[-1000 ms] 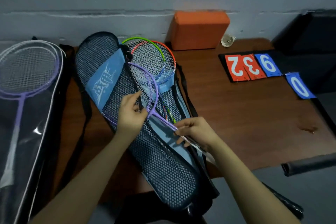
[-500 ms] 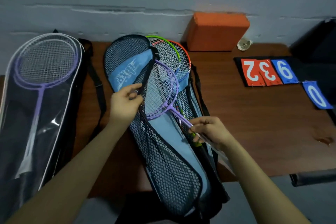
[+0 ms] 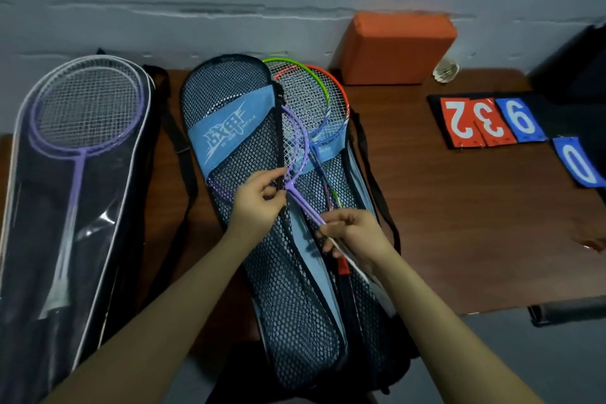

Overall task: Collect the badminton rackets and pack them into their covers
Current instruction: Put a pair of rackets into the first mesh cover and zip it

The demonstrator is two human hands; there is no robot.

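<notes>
A blue and black mesh racket cover [image 3: 249, 239] lies open on the wooden table [image 3: 459, 223]. A green racket [image 3: 305, 75] and an orange racket [image 3: 341, 92] lie inside it, heads toward the wall. My left hand [image 3: 259, 203] pinches the cover's black zipper edge. My right hand [image 3: 354, 233] grips the shaft of a purple racket [image 3: 303, 154], whose head is partly tucked under the mesh flap. At the left, a clear-fronted cover [image 3: 98, 239] holds another purple racket [image 3: 82, 128].
An orange block [image 3: 393, 49] stands against the wall, a shuttlecock [image 3: 446, 74] beside it. Number cards [image 3: 485, 123] lie on a black board at the right. A dark bar [image 3: 570, 313] juts out past the table's front right edge.
The purple racket has slid further into the mesh cover, its head now partly under the flap. Both hands moved with it, and the view shifted left.
</notes>
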